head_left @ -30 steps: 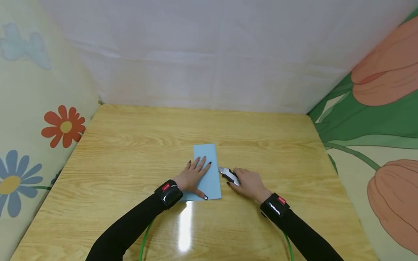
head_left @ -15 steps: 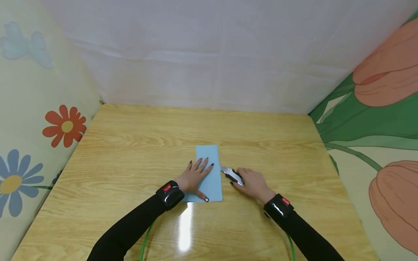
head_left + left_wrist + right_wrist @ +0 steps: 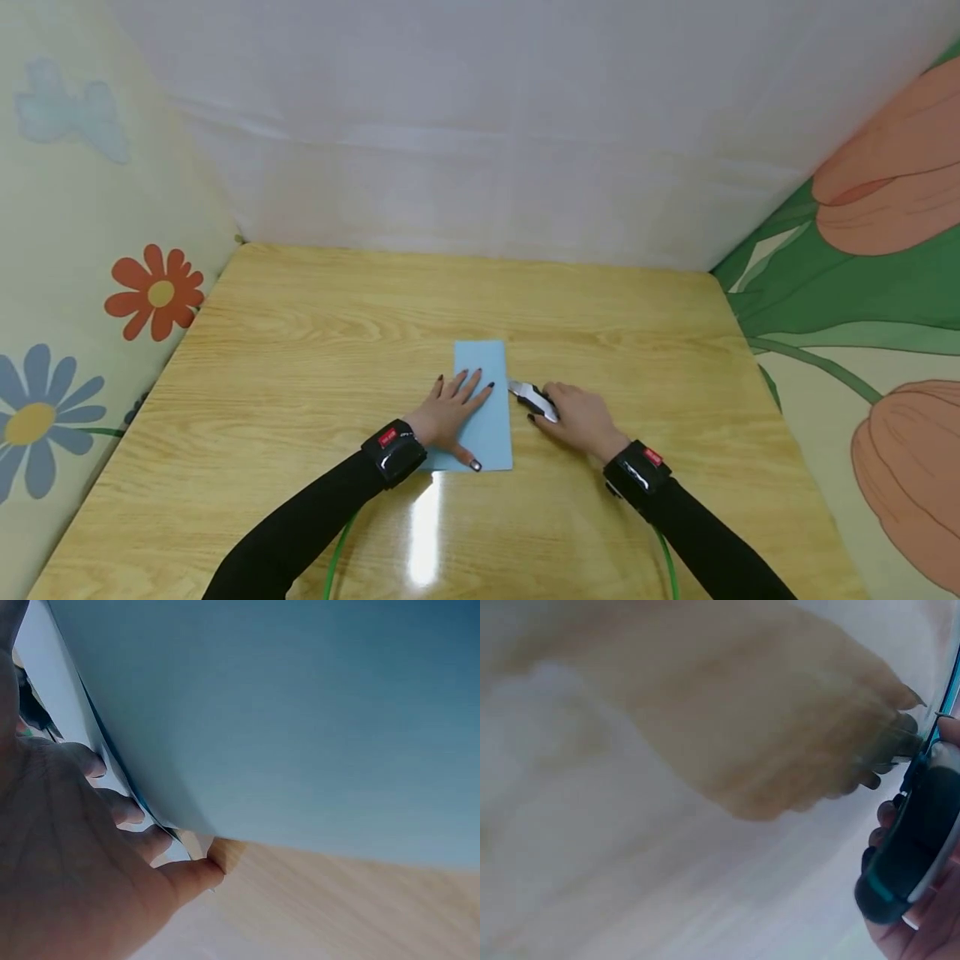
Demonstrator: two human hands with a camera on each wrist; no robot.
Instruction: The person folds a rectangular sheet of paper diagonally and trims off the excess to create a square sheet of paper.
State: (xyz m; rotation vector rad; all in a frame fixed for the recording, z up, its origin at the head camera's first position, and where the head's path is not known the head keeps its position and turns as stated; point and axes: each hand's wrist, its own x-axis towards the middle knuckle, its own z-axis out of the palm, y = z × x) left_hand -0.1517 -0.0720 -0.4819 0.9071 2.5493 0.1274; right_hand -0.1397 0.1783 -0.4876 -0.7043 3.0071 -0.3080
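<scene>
A light blue sheet of paper [image 3: 487, 433] lies on the table, its long side facing the knife. My left hand [image 3: 446, 412] rests on it with fingers spread, the thumb near its front edge. The left wrist view shows a wide blue surface [image 3: 300, 735] beside the palm, with a dark gap along its edge between layers. My right hand [image 3: 581, 421] grips a utility knife [image 3: 538, 404] with a white and black handle. Its blade points left and meets the paper's right edge; whether it sits between layers cannot be seen. The knife handle [image 3: 915, 832] fills the right wrist view's right side.
The wood-grain table [image 3: 337, 292] reaches back to a white cloth [image 3: 450, 125]. Patterned flower panels stand at the left and right [image 3: 900, 333]. Black bands [image 3: 393, 452] sit on both wrists, and green cables [image 3: 337, 554] run below the forearms.
The blue paper and left hand have shifted slightly right and toward me. The knife has moved a little right too, its tip staying at the paper's edge. The view itself has shifted slightly.
</scene>
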